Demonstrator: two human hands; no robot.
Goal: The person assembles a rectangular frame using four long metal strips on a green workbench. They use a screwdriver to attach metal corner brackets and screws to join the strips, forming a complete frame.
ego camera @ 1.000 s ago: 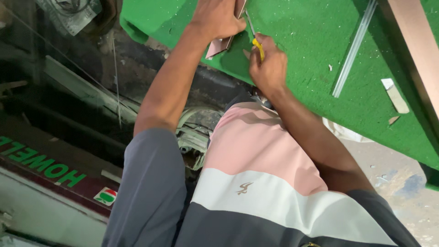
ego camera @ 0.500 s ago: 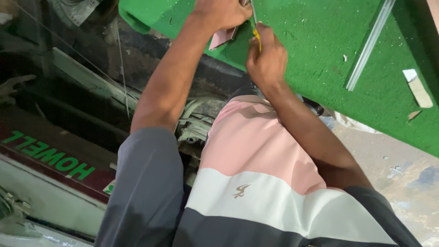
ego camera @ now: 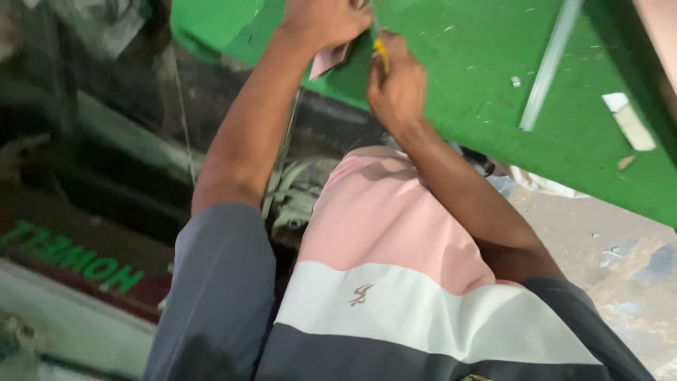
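Observation:
My left hand (ego camera: pixel 321 21) is at the top edge of the view, pressing down on a flat pinkish piece (ego camera: pixel 330 61) that lies at the near edge of the green table (ego camera: pixel 479 77). Its fingers are partly cut off by the frame. Just to the right, my right hand (ego camera: pixel 398 88) is closed around a thin tool with a yellow handle (ego camera: pixel 381 53). The tool's tip points toward the pinkish piece and is hidden near my left hand.
A long pale strip (ego camera: pixel 550 63) lies on the green table to the right, with a small white offcut (ego camera: pixel 630 120) and scattered chips beyond it. Dark machinery and cables (ego camera: pixel 296 190) sit below the table edge on the left. Concrete floor (ego camera: pixel 606 240) shows at the right.
The view has shifted, so both hands now sit higher and nearer the top edge. Their grips on the pinkish piece and the yellow tool look the same.

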